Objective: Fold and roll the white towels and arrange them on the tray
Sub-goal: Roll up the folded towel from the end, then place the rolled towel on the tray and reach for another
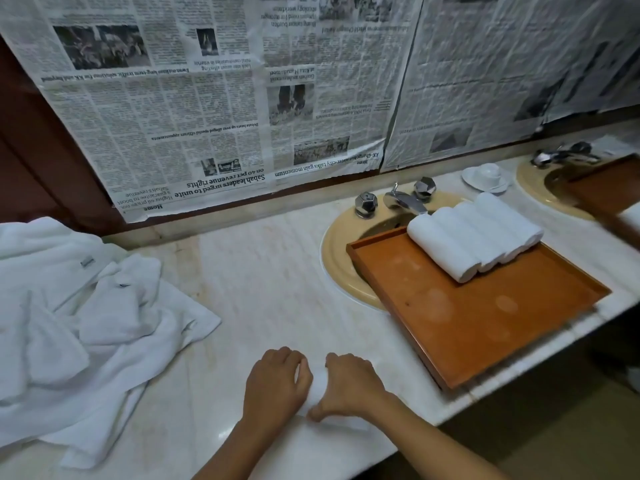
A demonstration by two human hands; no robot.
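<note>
Dim, soft pic w/ blurry, warped edges.

Newspaper sheets (207,116) hung upside down behind bench (263,278). Legible headlines: "Sabah leaders urged to unite on 40 pct revenue rights"; "sister-city talks gain momentum". Section head: "Home". Tag (86,263) on loose towel (41,251): unreadable.

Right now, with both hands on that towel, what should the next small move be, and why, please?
Probably roll the towel over its flat end: the left hand and right hand grip a part-made roll, a flat strip lies on the counter, and the tray has bare room beside the rolled towels.
</note>
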